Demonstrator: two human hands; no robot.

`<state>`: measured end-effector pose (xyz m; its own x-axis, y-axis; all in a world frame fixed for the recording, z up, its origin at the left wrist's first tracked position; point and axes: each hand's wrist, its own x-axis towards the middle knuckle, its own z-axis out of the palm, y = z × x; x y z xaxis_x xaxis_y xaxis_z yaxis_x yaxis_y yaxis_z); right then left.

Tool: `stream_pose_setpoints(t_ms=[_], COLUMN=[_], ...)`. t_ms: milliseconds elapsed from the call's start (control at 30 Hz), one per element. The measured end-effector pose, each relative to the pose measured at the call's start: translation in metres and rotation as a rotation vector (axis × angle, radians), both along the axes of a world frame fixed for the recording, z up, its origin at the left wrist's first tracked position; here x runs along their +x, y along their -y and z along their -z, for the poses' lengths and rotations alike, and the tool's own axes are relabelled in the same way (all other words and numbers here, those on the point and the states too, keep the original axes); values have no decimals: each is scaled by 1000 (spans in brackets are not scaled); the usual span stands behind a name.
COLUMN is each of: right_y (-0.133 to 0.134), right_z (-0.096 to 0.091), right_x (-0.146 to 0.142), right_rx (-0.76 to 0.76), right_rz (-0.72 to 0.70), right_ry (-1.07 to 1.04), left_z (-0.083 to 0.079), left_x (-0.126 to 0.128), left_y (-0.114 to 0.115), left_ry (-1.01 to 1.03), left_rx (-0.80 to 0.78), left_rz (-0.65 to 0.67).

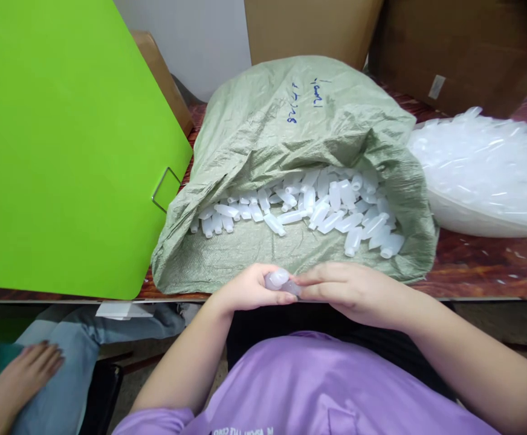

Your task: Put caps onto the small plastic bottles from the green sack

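My left hand [257, 289] is closed round a couple of small translucent white plastic bottles [278, 278], just in front of the sack's mouth. From the other side, my right hand [349, 290] has its fingers pressed together against the right end of these bottles; its fingertips are partly hidden. Beyond both hands lies a pale green woven sack [286, 139], its mouth towards me. Many loose bottles of the same kind [331, 205] are spilled inside its opening.
A bright green board [73, 151] with a metal loop stands at left. To the right sits a bulging clear bag of white plastic pieces [490, 175] on the red-brown table [481, 257]. Cardboard boxes [463, 54] are behind. A co-worker's hand [32, 374] rests at lower left.
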<state>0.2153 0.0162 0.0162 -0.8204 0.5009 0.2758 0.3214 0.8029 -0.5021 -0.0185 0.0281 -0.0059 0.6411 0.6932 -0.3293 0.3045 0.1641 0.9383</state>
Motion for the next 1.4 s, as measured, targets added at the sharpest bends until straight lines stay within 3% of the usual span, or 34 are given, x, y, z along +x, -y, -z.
stream_pose_setpoints(t_ms=[200, 367, 533, 667, 733, 833, 900, 1033, 1200, 1333, 1400], right_y=[3, 9, 13, 15, 16, 16, 16, 16, 21, 25, 26], right_z=[7, 11, 21, 29, 30, 30, 31, 33, 41, 45, 45], right_x=[1, 1, -11, -18, -18, -13, -11, -9, -8, -5, -5], right_rx=[-211, -73, -404, -618, -576, -304, -218, -325, -146, -237, -178], right_rz=[-44, 18, 472, 602, 611, 558, 499, 509, 411, 459, 447], right_ry=[-148, -72, 72, 80, 63, -20, -42, 123, -64, -110, -148], left_z=[-2, -1, 1, 0, -1, -3, -4, -3, 0, -2, -3], left_x=[3, 7, 8, 11, 11, 11, 11, 12, 11, 11, 12], left_y=[-14, -19, -17, -13, -11, -9, -7, -2, 0, 3, 4], left_ry=[66, 73, -6, -42, -23, 34, 43, 31, 49, 35, 57], left_rx=[-308, -357, -218, -151, -148, -139, -142, -149, -132, -152, -156], left_rz=[155, 189, 50, -1, -32, -104, -108, -57, -57, -26, -47])
